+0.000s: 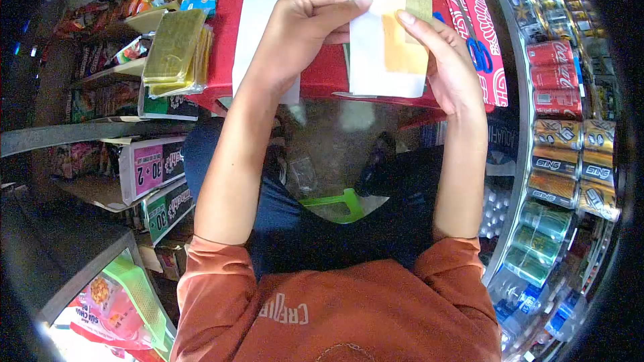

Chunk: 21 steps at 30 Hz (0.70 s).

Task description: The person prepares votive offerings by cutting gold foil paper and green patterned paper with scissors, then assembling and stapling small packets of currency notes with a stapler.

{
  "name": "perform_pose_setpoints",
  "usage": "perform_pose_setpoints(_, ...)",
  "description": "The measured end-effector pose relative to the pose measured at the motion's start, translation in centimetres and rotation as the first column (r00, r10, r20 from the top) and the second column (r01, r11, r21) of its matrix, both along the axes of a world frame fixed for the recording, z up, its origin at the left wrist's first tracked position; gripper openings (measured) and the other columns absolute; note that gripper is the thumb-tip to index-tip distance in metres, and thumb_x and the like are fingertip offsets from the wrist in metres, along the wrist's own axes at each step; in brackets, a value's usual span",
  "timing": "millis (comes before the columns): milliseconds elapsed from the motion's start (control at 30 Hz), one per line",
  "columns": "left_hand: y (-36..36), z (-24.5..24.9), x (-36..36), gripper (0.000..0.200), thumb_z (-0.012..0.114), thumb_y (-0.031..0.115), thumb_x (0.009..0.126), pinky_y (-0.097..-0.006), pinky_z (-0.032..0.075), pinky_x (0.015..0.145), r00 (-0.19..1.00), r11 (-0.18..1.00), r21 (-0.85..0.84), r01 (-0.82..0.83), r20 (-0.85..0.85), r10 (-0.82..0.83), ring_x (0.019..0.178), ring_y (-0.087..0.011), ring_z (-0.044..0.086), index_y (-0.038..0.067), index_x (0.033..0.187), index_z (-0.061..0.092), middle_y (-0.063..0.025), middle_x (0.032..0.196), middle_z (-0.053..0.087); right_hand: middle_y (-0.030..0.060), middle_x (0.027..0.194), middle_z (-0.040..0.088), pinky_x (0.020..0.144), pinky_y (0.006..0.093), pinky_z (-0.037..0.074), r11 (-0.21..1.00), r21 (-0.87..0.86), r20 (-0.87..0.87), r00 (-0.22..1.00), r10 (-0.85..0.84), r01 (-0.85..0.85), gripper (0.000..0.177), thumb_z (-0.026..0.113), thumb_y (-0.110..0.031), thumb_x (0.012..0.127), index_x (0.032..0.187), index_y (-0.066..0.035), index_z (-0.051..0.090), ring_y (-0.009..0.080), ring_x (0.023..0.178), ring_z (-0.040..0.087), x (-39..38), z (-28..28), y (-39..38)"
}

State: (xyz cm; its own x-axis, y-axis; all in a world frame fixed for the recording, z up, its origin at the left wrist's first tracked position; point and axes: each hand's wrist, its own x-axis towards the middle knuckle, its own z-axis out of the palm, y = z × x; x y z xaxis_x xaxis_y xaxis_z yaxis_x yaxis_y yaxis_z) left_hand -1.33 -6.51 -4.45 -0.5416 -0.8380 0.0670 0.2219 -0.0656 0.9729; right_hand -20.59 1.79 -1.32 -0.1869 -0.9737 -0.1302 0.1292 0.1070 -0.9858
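Note:
My left hand (pixel 305 30) pinches the left edge of a white paper sheet (pixel 365 67) between thumb and fingers. The sheet carries orange and dull gold patches, like joss paper. On its right side, my right hand (pixel 449 60) grips it with the thumb on the front; the other fingers are mostly hidden behind. The sheet is held over the front edge of a red table (pixel 318 70). A long white paper strip (pixel 258 20) lies beside my left hand. Blue-handled scissors (pixel 478 55) lie to the right of my right hand.
Wrapped gold paper bundles (pixel 176 50) sit at the table's left corner, by shelves of packets. On the right stand stacked drink cans (pixel 557 80) and bottles (pixel 516 298). A green plastic stool (pixel 335 208) shows below. A pink snack bag (pixel 111 315) is at lower left.

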Motion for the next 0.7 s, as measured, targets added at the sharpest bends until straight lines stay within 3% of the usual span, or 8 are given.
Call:
perform_pose_setpoints(233,-0.1,-0.4,0.0,0.027,0.066,0.022,0.100,-0.0256,0.054,0.086,0.998,0.997,-0.053,0.061,0.039,-0.059,0.093,-0.0080,0.068,0.002,0.115,0.074,-0.0020,0.104,0.075,0.0071,0.105,0.076,0.085,0.0281,0.055,0.996,-0.060,-0.022,0.997,-0.073,0.071,0.036,0.077,-0.028,0.092,0.115,-0.001,0.073,0.0132,0.092,0.071,-1.2,-0.3,-0.2)
perform_pose_setpoints(533,-0.1,0.0,0.1,0.025,0.066,0.022,0.099,-0.0267,0.056,0.086,0.988,0.989,-0.073,0.125,0.102,-0.117,0.090,-0.0075,0.069,0.004,0.114,0.075,-0.0010,0.101,0.075,0.0052,0.104,0.075,0.086,0.0286,0.054,0.993,0.016,-0.040,0.993,-0.112,0.113,0.035,0.076,-0.030,0.092,0.115,-0.003,0.072,0.0124,0.095,0.070,-2.0,0.0,-0.1)
perform_pose_setpoints(700,0.1,0.0,0.2,0.026,0.067,0.023,0.100,-0.0276,0.058,0.085,0.981,0.982,-0.102,0.159,0.127,-0.145,0.089,-0.0083,0.070,0.004,0.115,0.075,-0.0019,0.101,0.075,0.0047,0.106,0.075,0.089,0.0304,0.052,0.998,-0.033,0.019,0.999,-0.050,0.051,0.035,0.076,-0.028,0.092,0.116,-0.004,0.072,0.0124,0.098,0.069,-2.0,0.0,0.0)
